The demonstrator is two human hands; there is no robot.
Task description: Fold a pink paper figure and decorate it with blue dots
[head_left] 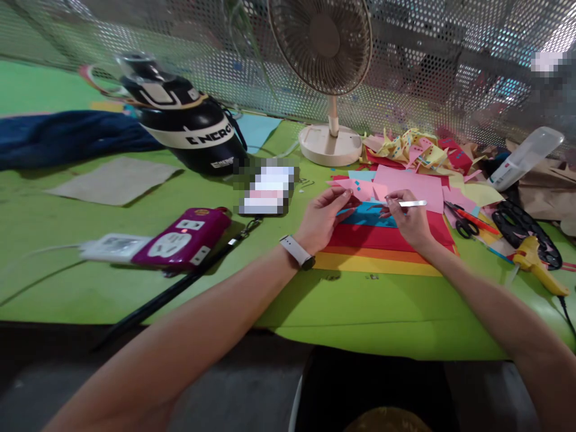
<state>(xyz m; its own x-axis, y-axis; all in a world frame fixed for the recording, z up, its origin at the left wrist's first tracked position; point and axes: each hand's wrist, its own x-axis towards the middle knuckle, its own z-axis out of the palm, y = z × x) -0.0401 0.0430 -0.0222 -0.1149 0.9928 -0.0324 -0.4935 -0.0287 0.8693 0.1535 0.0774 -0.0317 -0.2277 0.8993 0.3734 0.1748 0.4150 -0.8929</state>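
My left hand (320, 219), with a pale watch strap at its wrist, is closed in a pinch on a piece of pink paper (360, 187) that carries small blue squares. Between the fingers of my right hand (408, 222) is a slim silver tool, seemingly tweezers (413, 204); its tip is too small to make out beside the pink paper. Under both hands lie stacked coloured sheets: blue paper (371, 216), red paper (360, 239) and yellow paper (378, 264). A larger pink sheet (414, 186) lies just behind.
Scissors (467, 228), an orange pen-like tool (479, 221) and a yellow glue gun (533, 264) lie at right. Paper scraps (414, 150) are heaped beside the fan (330, 144). Left are a phone (267, 192), a purple power strip (182, 240) and a large black bottle (193, 132).
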